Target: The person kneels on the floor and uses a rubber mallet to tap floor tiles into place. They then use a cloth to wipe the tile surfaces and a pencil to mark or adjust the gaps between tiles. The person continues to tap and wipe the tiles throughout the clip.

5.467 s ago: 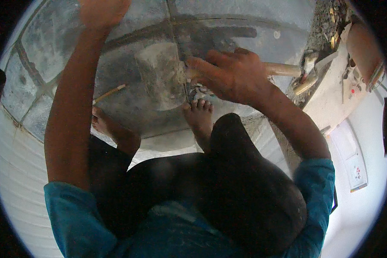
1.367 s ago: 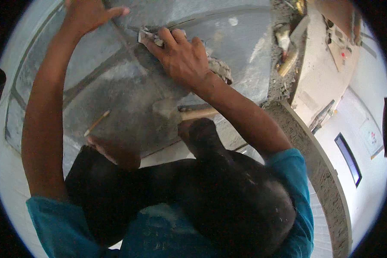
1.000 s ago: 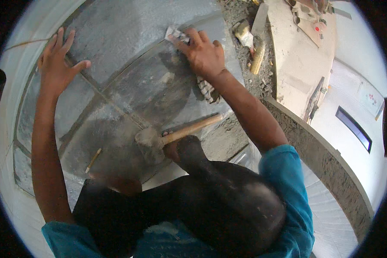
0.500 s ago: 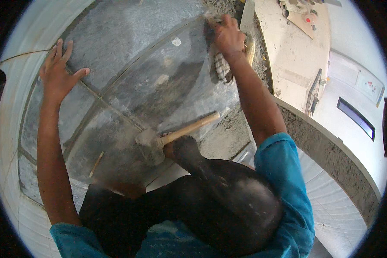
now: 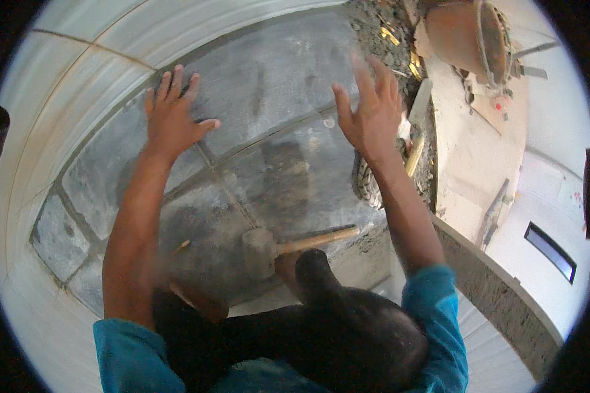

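Observation:
My left hand [image 5: 175,114] is spread on the grey floor tiles [image 5: 255,98] near the wall edge, fingers apart and holding nothing. Farther right, my right hand [image 5: 372,111] is open, its fingertips blurred over the tiles beside the rubble strip. A checked cloth [image 5: 366,187] lies under and beside my right wrist, partly hidden by the forearm. A mallet [image 5: 259,252] with a pale wooden handle rests on the tiles by my foot. A thin stick [image 5: 181,247] shows near my left forearm. A pale blade [image 5: 419,98] and yellow handle [image 5: 414,154] lie just right of my right hand.
White tiled wall [image 5: 78,59] curves along the left and back. Mortar rubble with yellow scraps [image 5: 390,36] borders the tiles at right. An orange-brown bucket [image 5: 455,39] stands on a pale board [image 5: 472,164]. A rough concrete edge [image 5: 498,281] runs toward the lower right.
My right hand has released the checked cloth and opened. My left hand remains spread. The view has shifted, showing more of the back wall and the bucket.

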`<action>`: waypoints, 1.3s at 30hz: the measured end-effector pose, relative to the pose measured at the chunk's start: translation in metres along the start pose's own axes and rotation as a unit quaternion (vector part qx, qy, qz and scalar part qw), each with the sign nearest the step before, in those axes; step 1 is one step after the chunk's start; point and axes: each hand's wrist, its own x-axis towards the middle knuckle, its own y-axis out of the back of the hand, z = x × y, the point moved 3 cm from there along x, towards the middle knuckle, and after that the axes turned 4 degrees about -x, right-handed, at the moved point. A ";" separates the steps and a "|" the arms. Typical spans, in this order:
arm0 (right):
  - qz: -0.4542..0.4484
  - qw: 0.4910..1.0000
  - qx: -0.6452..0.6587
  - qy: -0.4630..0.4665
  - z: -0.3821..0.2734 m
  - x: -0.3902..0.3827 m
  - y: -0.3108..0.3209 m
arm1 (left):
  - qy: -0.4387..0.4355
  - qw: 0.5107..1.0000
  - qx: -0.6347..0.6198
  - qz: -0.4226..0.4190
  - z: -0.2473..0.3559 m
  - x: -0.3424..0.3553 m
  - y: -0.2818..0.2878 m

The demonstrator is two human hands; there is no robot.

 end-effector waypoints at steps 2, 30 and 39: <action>0.114 0.992 0.053 0.022 -0.031 0.039 -0.014 | 0.016 0.999 0.014 -0.024 0.004 -0.002 0.003; -0.052 0.832 0.359 0.419 -0.152 0.069 -0.122 | 0.040 0.995 -0.046 -0.084 0.008 -0.010 -0.005; -0.076 0.832 0.374 0.402 -0.144 0.036 -0.115 | -0.005 1.000 -0.007 -0.002 0.005 -0.013 -0.004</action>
